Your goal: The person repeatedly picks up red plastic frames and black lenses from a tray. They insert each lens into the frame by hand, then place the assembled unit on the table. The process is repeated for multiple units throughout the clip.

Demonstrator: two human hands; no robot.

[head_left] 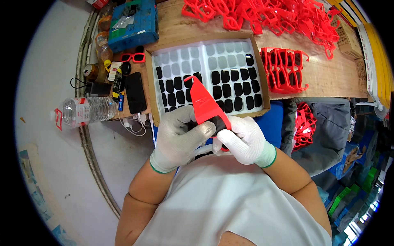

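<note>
Close in front of my chest I hold a red plastic glasses frame (204, 100) between both gloved hands. One wide temple arm points up and away, with its hooked tip toward the lens box. My left hand (175, 133) is closed on the left side of the frame, thumb against a dark lens (219, 124). Whether that lens is fully seated in the rim I cannot tell. My right hand (246, 141) pinches the frame's right edge. Just beyond lies a shallow cardboard box (266, 88) with rows of black lenses (227, 91) on a white sheet.
Red frames lie heaped (262, 14) at the back, and a row of dark-lensed glasses (283, 69) stands right of the box. At left are a phone (135, 93), a large water bottle (88, 111) and a blue box (133, 26). More red frames (304, 125) fill a bag at right.
</note>
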